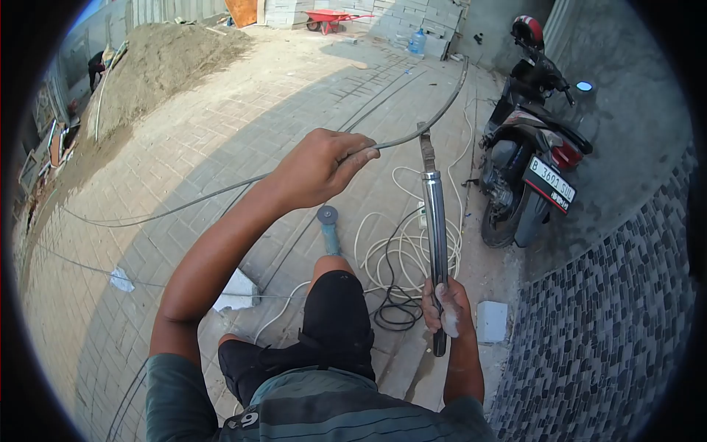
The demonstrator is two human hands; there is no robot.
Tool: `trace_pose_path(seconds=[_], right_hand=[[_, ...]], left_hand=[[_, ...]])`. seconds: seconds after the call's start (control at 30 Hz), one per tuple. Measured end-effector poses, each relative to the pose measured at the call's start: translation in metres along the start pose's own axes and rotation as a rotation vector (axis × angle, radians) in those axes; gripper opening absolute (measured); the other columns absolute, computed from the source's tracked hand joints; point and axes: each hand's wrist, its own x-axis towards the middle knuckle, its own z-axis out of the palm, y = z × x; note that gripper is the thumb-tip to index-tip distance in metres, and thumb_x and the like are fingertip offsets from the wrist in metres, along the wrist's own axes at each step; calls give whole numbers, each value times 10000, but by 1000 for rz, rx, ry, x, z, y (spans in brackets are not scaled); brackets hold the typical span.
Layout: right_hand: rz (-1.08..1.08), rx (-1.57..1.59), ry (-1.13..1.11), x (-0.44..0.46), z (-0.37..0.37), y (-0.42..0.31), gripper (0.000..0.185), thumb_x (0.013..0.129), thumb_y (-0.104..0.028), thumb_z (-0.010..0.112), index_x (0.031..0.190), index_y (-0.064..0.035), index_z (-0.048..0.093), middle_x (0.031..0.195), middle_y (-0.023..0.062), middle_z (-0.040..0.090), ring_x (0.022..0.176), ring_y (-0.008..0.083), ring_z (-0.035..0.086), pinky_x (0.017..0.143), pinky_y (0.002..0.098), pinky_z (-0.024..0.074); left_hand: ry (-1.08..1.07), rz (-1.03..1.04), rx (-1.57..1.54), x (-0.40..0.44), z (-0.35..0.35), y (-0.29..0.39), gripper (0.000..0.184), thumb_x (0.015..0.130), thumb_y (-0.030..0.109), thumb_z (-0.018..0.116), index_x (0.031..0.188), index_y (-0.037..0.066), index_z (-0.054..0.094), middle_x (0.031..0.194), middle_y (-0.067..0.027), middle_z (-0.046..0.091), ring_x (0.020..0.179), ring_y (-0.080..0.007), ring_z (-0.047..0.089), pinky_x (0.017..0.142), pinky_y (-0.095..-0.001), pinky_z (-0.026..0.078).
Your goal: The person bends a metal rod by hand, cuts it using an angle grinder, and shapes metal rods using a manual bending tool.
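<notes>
My left hand [324, 166] pinches a long, thin grey steel rod [442, 110] between thumb and fingers. The rod curves up to the far right and trails away to the left over the paving. My right hand [448, 306] is wrapped round the lower part of a long tool with a chrome tube handle [434, 221]. At its upper end, a rusty notched head [427, 151] meets the rod just right of my left hand; whether the rod sits inside the notch is hard to tell. An angle grinder [331, 237] lies on the ground below, beside my knee.
Coiled cream cable [375, 258] and black cable [398, 313] lie near my feet. White blocks rest at left [239, 291] and right [492, 322]. A parked motorbike [515, 155] stands right, by a pebble-patterned wall [604, 317]. Farther off are a sand heap [169, 62], a red wheelbarrow [328, 20] and a person [97, 68].
</notes>
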Motion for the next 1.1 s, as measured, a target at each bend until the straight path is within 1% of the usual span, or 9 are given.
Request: trace_pose_path(seconds=[0.07, 0.5, 0.7, 0.77, 0.83, 0.9, 0.93, 1.0, 1.1], right_hand=[[15, 72, -35, -3, -4, -7, 309, 1008, -337, 580, 1029, -32, 539, 608, 23, 470, 397, 96, 411, 359, 259, 364], [-51, 98, 7, 5, 7, 4, 262, 1013, -286, 574, 1016, -31, 512, 603, 24, 463, 402, 96, 416, 360, 253, 358], [-172, 240, -51, 26, 33, 17, 295, 1010, -313, 579, 1021, -28, 504, 603, 37, 464, 404, 112, 431, 360, 267, 385], [-172, 232, -24, 24, 32, 14, 326, 1004, -345, 588, 1016, -29, 507, 594, 34, 457, 396, 112, 424, 355, 267, 384], [-161, 219, -16, 24, 25, 10, 349, 1001, -369, 592, 1014, -30, 510, 580, 30, 449, 384, 111, 412, 347, 265, 374], [-162, 188, -7, 25, 23, 3, 377, 997, -397, 592, 1012, -30, 509, 570, 26, 441, 376, 107, 403, 341, 261, 362], [-158, 155, -30, 27, 21, 1, 385, 997, -406, 591, 1006, -31, 507, 570, 25, 440, 378, 105, 403, 341, 260, 359], [-164, 55, -74, 28, 16, -6, 467, 992, -487, 569, 969, -26, 495, 553, 24, 445, 370, 96, 420, 312, 250, 361], [-140, 31, -90, 31, 6, -13, 413, 992, -438, 591, 980, -33, 510, 564, 19, 439, 383, 95, 408, 342, 253, 359]], left_hand=[[-11, -14, -43, 1, 0, 6, 172, 965, 81, 581, 1034, -38, 684, 781, -221, 651, 657, -351, 613, 627, -402, 470], [-39, -52, 45, 16, 8, 18, 206, 976, 165, 593, 1052, 7, 701, 776, -194, 665, 690, -358, 638, 632, -416, 481], [171, -29, 233, -9, -6, 11, 222, 956, 219, 641, 1113, 77, 707, 799, -147, 661, 689, -312, 623, 644, -387, 487], [239, -254, 336, -36, -25, 7, 240, 925, 220, 677, 1130, 97, 703, 800, -132, 626, 704, -310, 606, 651, -377, 491], [361, -199, 494, -76, -27, -33, 253, 917, 319, 692, 1060, 111, 702, 782, -66, 611, 679, -270, 610, 591, -382, 474], [471, -134, 653, -107, -30, -64, 258, 913, 330, 699, 870, 82, 643, 711, -97, 595, 611, -305, 583, 555, -409, 447], [471, -132, 651, -115, -37, -71, 258, 913, 330, 699, 870, 82, 643, 711, -97, 595, 611, -305, 583, 555, -409, 447], [292, -232, 619, -127, -44, -80, 372, 935, 332, 671, 731, 57, 524, 599, -151, 517, 534, -361, 520, 520, -449, 407], [178, -225, 461, -126, -59, -79, 450, 969, 346, 624, 677, 45, 460, 528, -189, 432, 491, -403, 462, 504, -475, 372]])
